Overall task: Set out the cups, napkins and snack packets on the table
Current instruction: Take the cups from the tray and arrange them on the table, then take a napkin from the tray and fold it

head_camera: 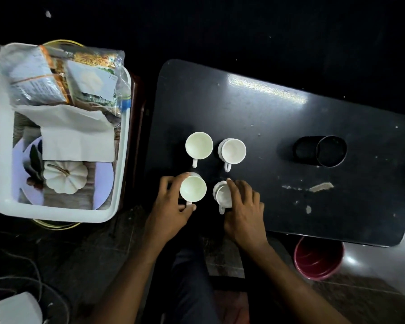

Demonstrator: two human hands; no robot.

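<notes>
A scuffed, glossy black table carries four white cups set two by two, while the rest of the service waits in a white plastic tub well to the left of the fingers. There, crinkly snack packets in clear film lie above soft folded paper napkins; both should lift lightly, pinched at an edge. The left hand wraps the near-left cup, thumb over the far rim and fingers closed by its handle. The right hand lies over the near-right cup, a fluted one, fingers curled on its rim; how firmly cannot be told. Beyond the fingertips stand a smooth far-left cup and a ribbed far-right cup. Probably glazed ceramic: rigid, slick, chip-prone, best taken by handle or wall.
</notes>
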